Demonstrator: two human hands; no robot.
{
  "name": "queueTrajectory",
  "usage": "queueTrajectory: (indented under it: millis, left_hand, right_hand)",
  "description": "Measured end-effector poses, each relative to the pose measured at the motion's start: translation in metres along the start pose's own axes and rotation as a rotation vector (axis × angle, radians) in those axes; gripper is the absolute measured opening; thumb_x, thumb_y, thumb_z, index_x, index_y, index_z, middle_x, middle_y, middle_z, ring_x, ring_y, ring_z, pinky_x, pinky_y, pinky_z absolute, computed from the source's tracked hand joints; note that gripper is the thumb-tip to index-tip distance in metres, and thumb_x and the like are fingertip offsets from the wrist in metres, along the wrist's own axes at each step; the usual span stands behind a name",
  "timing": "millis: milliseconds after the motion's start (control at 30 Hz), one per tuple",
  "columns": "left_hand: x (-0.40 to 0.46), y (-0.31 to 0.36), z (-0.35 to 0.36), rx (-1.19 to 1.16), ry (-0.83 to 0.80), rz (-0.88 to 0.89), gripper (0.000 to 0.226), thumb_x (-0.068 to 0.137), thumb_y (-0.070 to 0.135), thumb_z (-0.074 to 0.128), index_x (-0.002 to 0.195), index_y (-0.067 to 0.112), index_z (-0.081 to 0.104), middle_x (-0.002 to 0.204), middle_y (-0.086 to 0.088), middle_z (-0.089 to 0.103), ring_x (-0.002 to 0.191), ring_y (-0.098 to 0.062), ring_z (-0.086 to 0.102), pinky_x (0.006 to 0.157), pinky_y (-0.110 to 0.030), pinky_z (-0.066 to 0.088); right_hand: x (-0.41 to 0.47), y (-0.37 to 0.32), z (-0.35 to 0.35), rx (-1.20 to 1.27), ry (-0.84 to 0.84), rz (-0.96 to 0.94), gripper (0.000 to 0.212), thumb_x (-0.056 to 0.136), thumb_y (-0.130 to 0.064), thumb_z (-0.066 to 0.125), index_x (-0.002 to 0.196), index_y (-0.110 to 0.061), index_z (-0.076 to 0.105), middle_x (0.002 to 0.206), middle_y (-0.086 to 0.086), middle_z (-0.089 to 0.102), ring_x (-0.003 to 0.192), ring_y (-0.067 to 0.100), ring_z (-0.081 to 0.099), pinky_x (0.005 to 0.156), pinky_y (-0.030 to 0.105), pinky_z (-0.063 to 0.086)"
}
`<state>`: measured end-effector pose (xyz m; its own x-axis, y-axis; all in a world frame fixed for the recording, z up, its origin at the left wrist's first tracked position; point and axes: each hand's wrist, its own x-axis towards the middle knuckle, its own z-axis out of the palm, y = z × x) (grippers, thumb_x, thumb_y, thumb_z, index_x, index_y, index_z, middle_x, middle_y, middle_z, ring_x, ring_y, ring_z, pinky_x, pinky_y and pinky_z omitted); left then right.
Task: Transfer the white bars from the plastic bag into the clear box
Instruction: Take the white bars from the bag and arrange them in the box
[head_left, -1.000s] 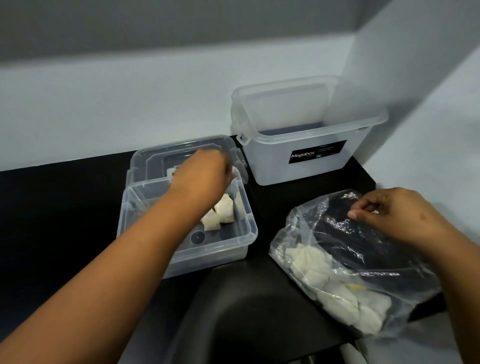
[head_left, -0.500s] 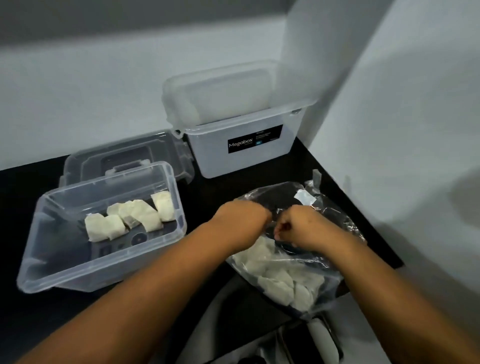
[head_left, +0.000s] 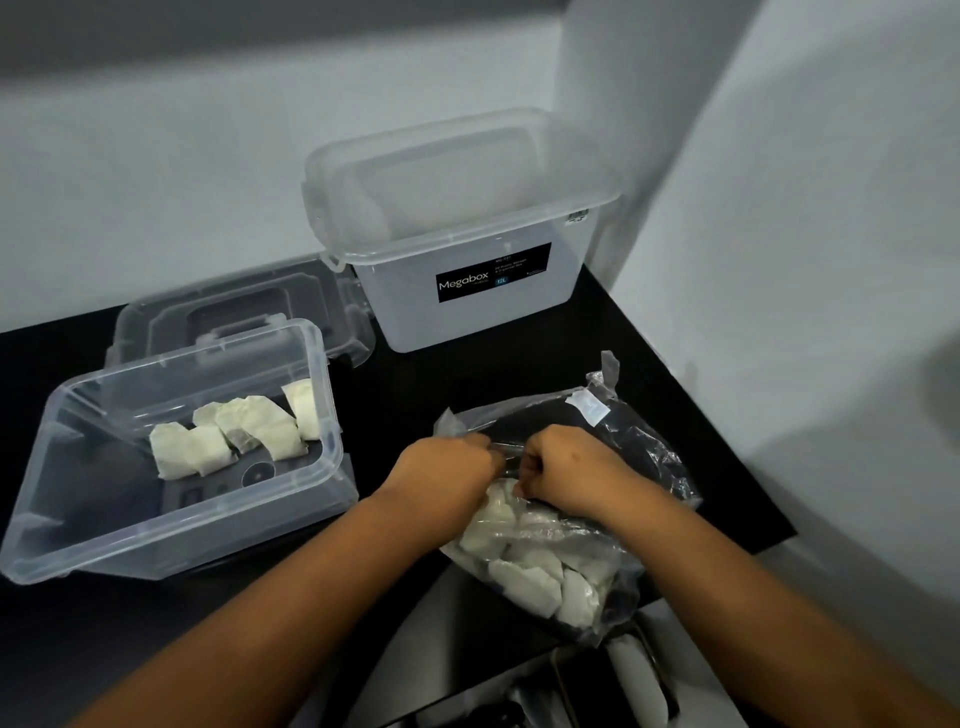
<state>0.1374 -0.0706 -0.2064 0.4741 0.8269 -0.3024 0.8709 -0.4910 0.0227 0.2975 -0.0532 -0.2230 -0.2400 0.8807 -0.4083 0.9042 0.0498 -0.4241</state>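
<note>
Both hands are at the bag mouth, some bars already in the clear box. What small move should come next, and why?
Probably spread the bag mouth and slip the left hand in for a bar. Both hands pinch the film, the right hand beside the left, neither holds a bar, and most bars lie deep in the bag, while the box has room.

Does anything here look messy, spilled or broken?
Nothing is spilled or broken. The white bars lie jumbled, not in rows, inside the clear box. The rest remain in the crumpled plastic bag, whose near end overhangs the black counter.
</note>
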Motion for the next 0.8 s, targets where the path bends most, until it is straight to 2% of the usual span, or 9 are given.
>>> queueTrajectory:
  millis: [133, 267, 333, 433, 533, 633, 733, 800]
  left_hand:
    - [-0.003, -0.005, -0.003, -0.080, 0.005, -0.024, 0.031, 0.089, 0.026, 0.054, 0.119, 0.032, 0.060, 0.124, 0.007, 0.055, 0.103, -0.016, 0.060, 0.080, -0.033, 0.053]
    - [-0.004, -0.005, -0.013, -0.214, 0.003, -0.077, 0.032, 0.090, 0.031, 0.058, 0.122, 0.034, 0.059, 0.124, 0.009, 0.057, 0.105, -0.012, 0.059, 0.086, -0.031, 0.052]
    - [-0.002, -0.002, -0.018, -0.400, 0.027, -0.170, 0.028, 0.091, 0.032, 0.060, 0.119, 0.030, 0.061, 0.117, 0.008, 0.062, 0.087, -0.007, 0.063, 0.077, -0.025, 0.052]
    - [0.002, 0.003, -0.020, -0.790, 0.029, -0.314, 0.026, 0.090, 0.030, 0.065, 0.114, 0.021, 0.061, 0.104, 0.008, 0.066, 0.055, -0.004, 0.064, 0.052, -0.015, 0.049]
    - [0.001, 0.005, -0.022, -1.101, -0.025, -0.362, 0.022, 0.090, 0.028, 0.066, 0.108, 0.017, 0.059, 0.092, 0.006, 0.068, 0.048, -0.006, 0.064, 0.039, -0.014, 0.040]
    - [-0.001, 0.009, -0.024, -1.307, 0.023, -0.393, 0.014, 0.092, 0.026, 0.063, 0.098, 0.013, 0.063, 0.092, -0.002, 0.074, 0.046, -0.006, 0.060, 0.039, -0.016, 0.034]
    - [-0.002, 0.011, -0.025, -1.384, 0.152, -0.431, 0.014, 0.092, 0.021, 0.063, 0.093, 0.008, 0.065, 0.087, -0.005, 0.075, 0.043, -0.007, 0.056, 0.037, -0.013, 0.034]
    - [-0.003, 0.008, -0.024, -1.240, 0.199, -0.419, 0.013, 0.092, 0.022, 0.063, 0.089, 0.010, 0.066, 0.081, -0.003, 0.074, 0.045, -0.007, 0.059, 0.042, -0.012, 0.039]
  right_hand:
    - [-0.004, 0.005, -0.010, 0.077, 0.046, -0.005, 0.009, 0.083, -0.024, 0.070, 0.077, -0.018, 0.065, 0.079, -0.003, 0.066, 0.077, 0.016, 0.064, 0.070, 0.031, 0.053]
    - [-0.017, 0.009, -0.027, 0.251, 0.097, -0.007, 0.011, 0.087, -0.023, 0.069, 0.077, -0.021, 0.065, 0.071, -0.001, 0.072, 0.072, 0.018, 0.071, 0.069, 0.030, 0.058]
    - [-0.021, 0.012, -0.032, 0.375, 0.118, -0.003, 0.011, 0.087, -0.021, 0.069, 0.077, -0.021, 0.064, 0.068, 0.002, 0.073, 0.070, 0.019, 0.073, 0.070, 0.031, 0.059]
    - [-0.025, 0.018, -0.036, 0.655, 0.150, 0.004, 0.008, 0.085, -0.018, 0.072, 0.081, -0.015, 0.064, 0.069, 0.008, 0.074, 0.072, 0.026, 0.074, 0.070, 0.037, 0.059]
    - [-0.032, 0.018, -0.042, 0.935, 0.162, 0.018, 0.007, 0.084, -0.009, 0.072, 0.084, -0.008, 0.064, 0.074, 0.013, 0.073, 0.070, 0.026, 0.073, 0.065, 0.032, 0.057]
    - [-0.036, 0.016, -0.046, 1.134, 0.153, 0.041, 0.009, 0.085, -0.007, 0.070, 0.091, -0.003, 0.064, 0.079, 0.015, 0.072, 0.068, 0.020, 0.071, 0.061, 0.025, 0.058]
    - [-0.035, 0.018, -0.046, 1.140, 0.138, 0.076, 0.007, 0.087, -0.005, 0.068, 0.091, -0.003, 0.063, 0.082, 0.016, 0.072, 0.067, 0.020, 0.071, 0.063, 0.027, 0.059]
    - [-0.033, 0.022, -0.042, 0.923, 0.094, 0.105, 0.004, 0.088, -0.006, 0.066, 0.086, -0.008, 0.064, 0.085, 0.015, 0.073, 0.072, 0.023, 0.072, 0.070, 0.034, 0.061]
